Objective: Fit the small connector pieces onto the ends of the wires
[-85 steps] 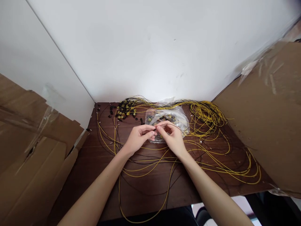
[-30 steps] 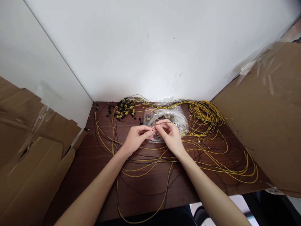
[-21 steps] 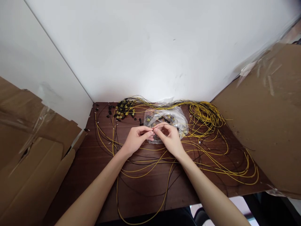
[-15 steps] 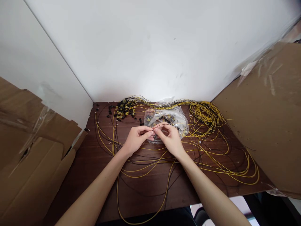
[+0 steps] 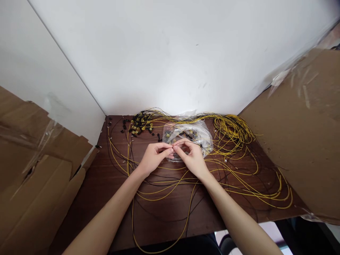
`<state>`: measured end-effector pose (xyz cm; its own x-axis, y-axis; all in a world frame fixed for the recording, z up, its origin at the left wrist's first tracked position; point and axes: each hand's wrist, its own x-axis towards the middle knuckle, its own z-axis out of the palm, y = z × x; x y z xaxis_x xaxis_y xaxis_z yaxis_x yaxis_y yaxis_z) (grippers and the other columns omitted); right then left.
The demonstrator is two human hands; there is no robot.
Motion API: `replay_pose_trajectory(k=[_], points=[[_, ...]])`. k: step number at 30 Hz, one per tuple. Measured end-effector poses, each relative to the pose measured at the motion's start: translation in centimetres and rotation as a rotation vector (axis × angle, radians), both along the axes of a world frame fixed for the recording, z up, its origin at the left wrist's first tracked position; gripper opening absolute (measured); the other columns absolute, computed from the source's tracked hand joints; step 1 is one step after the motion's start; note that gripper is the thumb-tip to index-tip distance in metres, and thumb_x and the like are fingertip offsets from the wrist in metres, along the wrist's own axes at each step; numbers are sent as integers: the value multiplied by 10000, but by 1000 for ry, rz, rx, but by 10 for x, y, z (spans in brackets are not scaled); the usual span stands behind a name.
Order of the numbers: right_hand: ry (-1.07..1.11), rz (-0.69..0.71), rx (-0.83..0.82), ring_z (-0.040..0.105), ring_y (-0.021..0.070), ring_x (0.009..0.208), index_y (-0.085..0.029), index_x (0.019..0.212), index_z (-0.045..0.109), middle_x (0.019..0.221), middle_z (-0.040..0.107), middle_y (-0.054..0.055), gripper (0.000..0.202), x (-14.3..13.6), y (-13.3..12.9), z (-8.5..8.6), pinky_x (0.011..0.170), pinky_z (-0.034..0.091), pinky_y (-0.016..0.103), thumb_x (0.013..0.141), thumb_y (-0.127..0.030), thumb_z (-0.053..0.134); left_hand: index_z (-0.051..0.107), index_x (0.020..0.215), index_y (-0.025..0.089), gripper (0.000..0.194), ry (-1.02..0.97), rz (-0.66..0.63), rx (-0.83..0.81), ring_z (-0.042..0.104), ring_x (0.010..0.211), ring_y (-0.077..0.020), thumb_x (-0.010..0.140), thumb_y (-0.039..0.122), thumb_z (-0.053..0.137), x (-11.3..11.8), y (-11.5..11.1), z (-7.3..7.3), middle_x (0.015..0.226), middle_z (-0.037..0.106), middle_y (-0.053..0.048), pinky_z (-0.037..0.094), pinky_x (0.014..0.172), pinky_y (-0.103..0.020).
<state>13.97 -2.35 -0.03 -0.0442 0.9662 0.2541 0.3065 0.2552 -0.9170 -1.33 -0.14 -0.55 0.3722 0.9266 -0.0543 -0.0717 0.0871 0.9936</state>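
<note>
My left hand [image 5: 154, 157] and my right hand [image 5: 194, 158] meet fingertip to fingertip over a clear plastic bag [image 5: 208, 136]. Thumb and forefinger of each hand are closed in a pinch. A thin black wire [image 5: 186, 142] runs from the right fingertips over the back of that hand's fingers. What sits between the left fingertips is too small and covered to make out. Inside the bag lie black and yellow small parts, partly hidden by my hands. Loose yellow wires [image 5: 162, 193] and black ones cross the table beneath my wrists.
A bundle of yellow and black wires [image 5: 233, 131] is coiled at the back right. Small black and yellow connectors [image 5: 142, 124] are heaped at the back left of the brown table [image 5: 156, 226]. Cardboard sheets [image 5: 300, 141] flank the right and left sides; a white wall [image 5: 170, 60] stands behind.
The right fingertips have shifted slightly, closer against the left ones. Both arms, the bag and the wires on the table look the same.
</note>
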Motion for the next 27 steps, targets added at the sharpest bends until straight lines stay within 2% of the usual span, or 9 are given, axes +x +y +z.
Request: replay_pose_trajectory(k=[6, 12, 18, 24, 27], points=[[263, 10, -51, 623, 143, 689, -194, 885, 494, 767, 636, 20, 151, -1, 3, -4, 616, 504, 264, 850, -340, 509, 705, 817, 110, 215, -16, 0, -11, 659, 663, -161, 694, 286, 699, 1, -1, -1, 801, 704, -65, 561, 694, -309], [56, 14, -13, 622, 152, 728, -176, 837, 603, 821, 641, 43, 157, -1, 1, -1, 639, 492, 257, 813, -328, 573, 699, 774, 112, 197, -23, 5, 4, 651, 609, -150, 683, 286, 705, 0, -1, 3, 723, 684, -42, 551, 660, -287], [205, 21, -39, 627, 149, 713, -183, 884, 533, 785, 641, 34, 146, 0, 2, -4, 655, 503, 271, 844, -324, 535, 703, 776, 107, 194, -55, 8, -18, 646, 657, -151, 678, 275, 710, 1, -2, 2, 754, 685, -48, 561, 679, -296], [39, 20, -13, 626, 156, 745, -171, 860, 606, 830, 648, 45, 135, 0, 1, 0, 674, 494, 274, 819, -295, 571, 698, 787, 101, 190, -37, 8, -8, 648, 624, -146, 689, 264, 701, 0, -1, 0, 719, 675, -40, 555, 651, -274], [63, -2, -16, 620, 152, 719, -181, 849, 585, 811, 636, 38, 141, 0, 1, -2, 675, 503, 281, 836, -314, 543, 699, 781, 104, 201, -52, 14, -16, 643, 625, -144, 674, 274, 711, 1, -1, 1, 725, 677, -41, 563, 657, -286]])
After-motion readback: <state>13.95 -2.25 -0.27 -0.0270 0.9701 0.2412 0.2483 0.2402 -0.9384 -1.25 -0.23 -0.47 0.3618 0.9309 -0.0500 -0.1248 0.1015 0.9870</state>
